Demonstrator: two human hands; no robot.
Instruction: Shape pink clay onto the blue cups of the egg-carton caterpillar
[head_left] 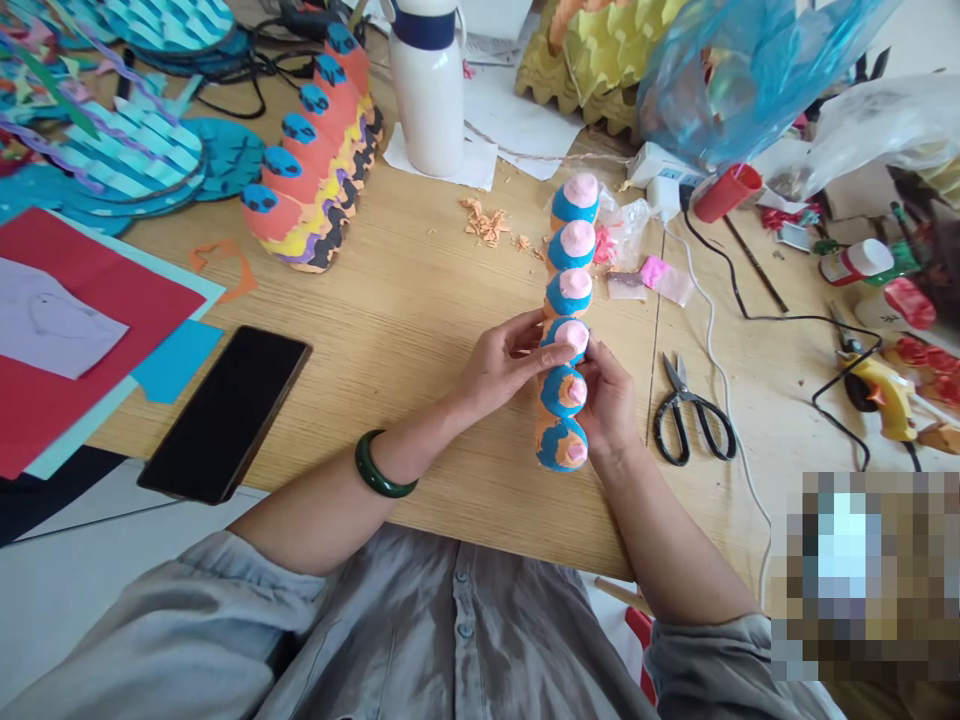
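Note:
A strip of egg-carton cups (568,295), coated in orange and blue with pink tops, points away from me above the table. My left hand (499,368) grips it from the left, its thumb lying on the pink top of the fourth cup from the far end. On the right side, my right hand (609,402) holds the same strip, with most of its fingers hidden behind it. The far cups have broad, rounded pink caps. On the two nearest cups the pink pieces are smaller, and orange shows around them.
Black-handled scissors (691,412) lie right of my right hand, beside a white cable (712,350). A phone (229,410) rests at left. Farther back stand a painted egg-carton piece (311,165) and a white bottle (427,95). Orange scraps (487,222) lie mid-table; a glue gun (885,395) is far right.

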